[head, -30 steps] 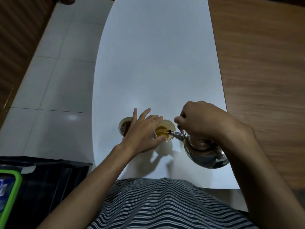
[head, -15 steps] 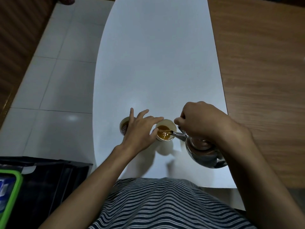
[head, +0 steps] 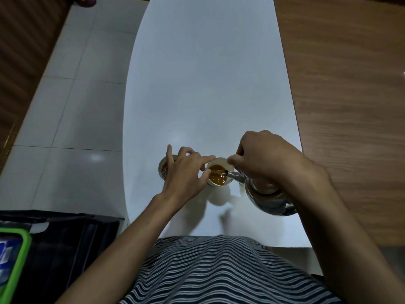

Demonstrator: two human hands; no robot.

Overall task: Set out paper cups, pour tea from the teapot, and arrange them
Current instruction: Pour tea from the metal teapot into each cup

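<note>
Pouring is in hand: the right hand grips the tilted teapot, its spout over the cup that the left hand pinches at the rim. Next, I judge, level the teapot before the cup overfills

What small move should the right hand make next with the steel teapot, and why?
Probably tip the shiny steel teapot back upright. Its spout is pouring, and the white paper cup that the left hand steadies looks quite full of amber tea; the right hand grips the handle.
</note>
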